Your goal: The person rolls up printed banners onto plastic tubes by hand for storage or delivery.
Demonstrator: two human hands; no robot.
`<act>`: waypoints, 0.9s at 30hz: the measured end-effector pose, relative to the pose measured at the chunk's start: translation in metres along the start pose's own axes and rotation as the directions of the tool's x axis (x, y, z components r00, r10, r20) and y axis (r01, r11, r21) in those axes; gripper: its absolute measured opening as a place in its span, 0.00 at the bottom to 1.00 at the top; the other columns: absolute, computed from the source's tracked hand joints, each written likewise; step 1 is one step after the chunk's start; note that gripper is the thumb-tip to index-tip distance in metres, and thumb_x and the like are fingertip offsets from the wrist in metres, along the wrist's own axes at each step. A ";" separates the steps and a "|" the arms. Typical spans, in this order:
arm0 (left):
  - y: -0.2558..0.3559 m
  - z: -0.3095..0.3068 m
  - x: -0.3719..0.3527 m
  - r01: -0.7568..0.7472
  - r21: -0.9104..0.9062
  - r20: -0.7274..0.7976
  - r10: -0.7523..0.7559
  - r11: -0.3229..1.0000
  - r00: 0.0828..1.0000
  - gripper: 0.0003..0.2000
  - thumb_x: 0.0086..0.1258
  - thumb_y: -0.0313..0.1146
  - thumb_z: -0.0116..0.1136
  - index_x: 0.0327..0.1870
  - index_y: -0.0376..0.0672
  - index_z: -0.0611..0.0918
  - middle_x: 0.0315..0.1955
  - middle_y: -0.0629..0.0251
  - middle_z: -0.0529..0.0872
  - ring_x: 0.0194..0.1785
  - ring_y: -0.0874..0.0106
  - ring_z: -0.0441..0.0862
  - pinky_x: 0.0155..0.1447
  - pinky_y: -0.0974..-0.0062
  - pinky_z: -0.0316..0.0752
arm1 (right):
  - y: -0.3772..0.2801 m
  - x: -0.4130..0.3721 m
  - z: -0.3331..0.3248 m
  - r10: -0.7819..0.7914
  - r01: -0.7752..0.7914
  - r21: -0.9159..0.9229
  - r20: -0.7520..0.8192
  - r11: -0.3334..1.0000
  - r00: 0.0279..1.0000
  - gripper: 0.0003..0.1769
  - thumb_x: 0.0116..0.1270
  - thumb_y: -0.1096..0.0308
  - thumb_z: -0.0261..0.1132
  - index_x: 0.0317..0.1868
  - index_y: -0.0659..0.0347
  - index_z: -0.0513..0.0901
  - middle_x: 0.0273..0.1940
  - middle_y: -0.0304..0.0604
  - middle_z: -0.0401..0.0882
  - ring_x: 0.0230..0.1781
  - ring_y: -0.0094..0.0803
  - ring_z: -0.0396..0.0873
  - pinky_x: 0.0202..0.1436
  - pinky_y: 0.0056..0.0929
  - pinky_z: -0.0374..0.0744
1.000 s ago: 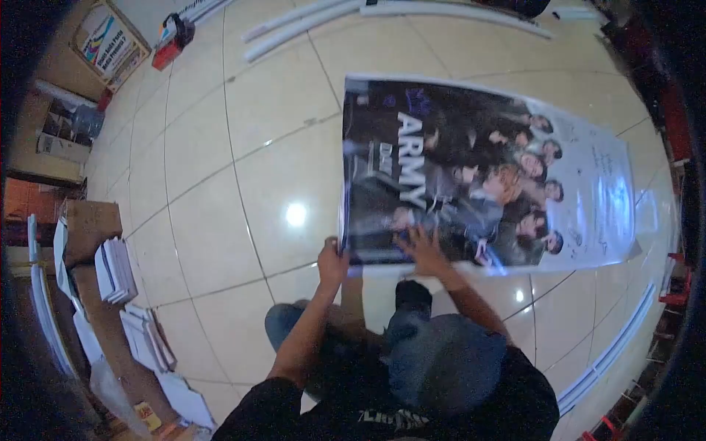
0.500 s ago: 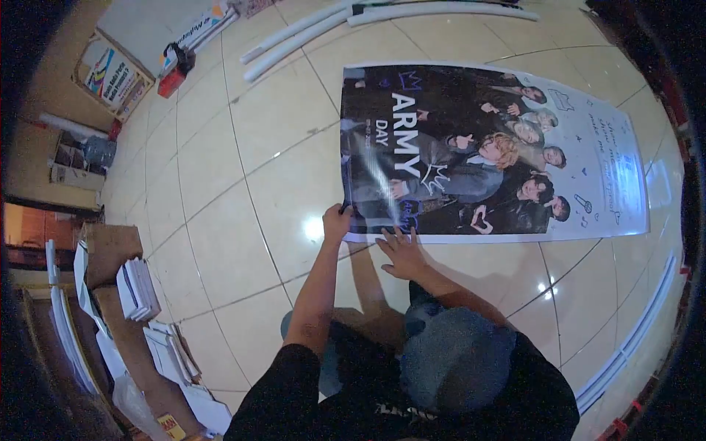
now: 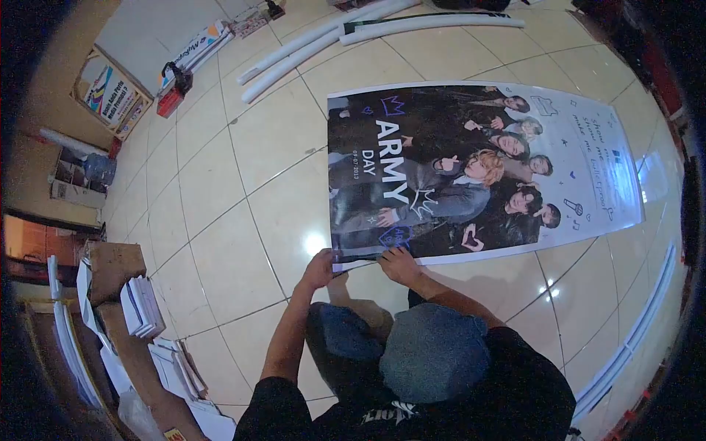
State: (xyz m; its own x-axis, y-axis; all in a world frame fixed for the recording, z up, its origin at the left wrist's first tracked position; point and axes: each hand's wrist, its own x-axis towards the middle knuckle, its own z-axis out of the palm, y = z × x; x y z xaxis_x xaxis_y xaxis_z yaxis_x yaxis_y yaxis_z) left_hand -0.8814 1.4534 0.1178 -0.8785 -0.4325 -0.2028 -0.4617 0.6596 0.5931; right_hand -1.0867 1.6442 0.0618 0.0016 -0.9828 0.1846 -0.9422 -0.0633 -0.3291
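A large glossy rectangular poster with a black left part and a white right part (image 3: 448, 173) lies spread on the cream tiled floor (image 3: 243, 242), from the centre of the frame to the right. It carries white "ARMY DAY" lettering, a printed group of people in dark clothes, and handwriting on its white part.

At the centre of the frame, the left hand (image 3: 318, 269) has its fingers closed on the poster's lower left corner. Just beside it, the right hand (image 3: 399, 264) touches the poster's lower edge with its fingers bent and close together; whether they pinch the edge or press on it, I cannot tell. The person's knees, in blue denim (image 3: 435, 353), are below the hands at the bottom centre of the frame.

Long white tubes (image 3: 294, 66) lie on the floor at the top of the frame, well apart from the poster. More long thin white pieces (image 3: 625, 345) lie at the lower right. At the lower left, stacks of white sheets (image 3: 141, 307) are beside a brown cardboard box (image 3: 116, 268). In the upper left are a framed printed sign (image 3: 110, 92) and, near it, a small red box with a dark object on top (image 3: 170, 97).
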 end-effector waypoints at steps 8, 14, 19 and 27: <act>0.006 0.001 0.005 -0.159 0.239 0.103 0.138 0.958 0.985 0.10 0.64 0.37 0.57 0.40 0.44 0.85 0.45 0.60 0.84 0.51 0.59 0.79 0.56 0.65 0.74 | 0.017 -0.007 -0.014 0.103 -0.107 0.056 0.066 0.993 0.993 0.10 0.60 0.66 0.57 0.40 0.57 0.82 0.42 0.41 0.78 0.48 0.40 0.77 0.50 0.43 0.75; -0.020 0.023 0.019 0.181 -0.125 -0.168 -0.201 0.975 0.965 0.11 0.69 0.37 0.54 0.42 0.40 0.80 0.32 0.52 0.85 0.37 0.52 0.83 0.43 0.60 0.78 | 0.114 -0.113 -0.051 0.399 -0.407 0.016 0.171 0.913 0.901 0.12 0.64 0.66 0.54 0.44 0.60 0.79 0.38 0.45 0.80 0.43 0.47 0.78 0.46 0.44 0.76; -0.004 0.002 0.063 0.259 -0.480 -0.144 -0.367 0.838 0.919 0.08 0.69 0.33 0.56 0.40 0.39 0.81 0.25 0.65 0.83 0.31 0.76 0.79 0.38 0.77 0.76 | 0.140 -0.120 -0.111 0.570 -0.601 0.053 0.262 0.798 0.779 0.15 0.61 0.67 0.59 0.48 0.61 0.77 0.42 0.49 0.80 0.46 0.46 0.78 0.46 0.44 0.77; -0.024 0.003 0.066 0.125 -0.567 -0.329 -0.363 0.814 0.872 0.10 0.72 0.34 0.55 0.47 0.38 0.75 0.25 0.66 0.80 0.30 0.79 0.76 0.33 0.79 0.72 | 0.233 -0.221 -0.103 0.436 -0.457 0.126 0.164 0.881 0.885 0.22 0.61 0.61 0.63 0.54 0.60 0.77 0.48 0.52 0.80 0.53 0.48 0.76 0.57 0.44 0.73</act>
State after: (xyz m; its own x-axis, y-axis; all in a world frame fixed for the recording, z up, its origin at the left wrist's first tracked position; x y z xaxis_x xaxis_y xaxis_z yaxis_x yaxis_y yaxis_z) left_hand -0.9289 1.4111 0.0880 -0.5582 -0.8185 -0.1361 -0.4157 0.1340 0.8996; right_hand -1.3407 1.8644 0.0402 -0.3540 -0.9259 -0.1317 -0.7881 0.3712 -0.4910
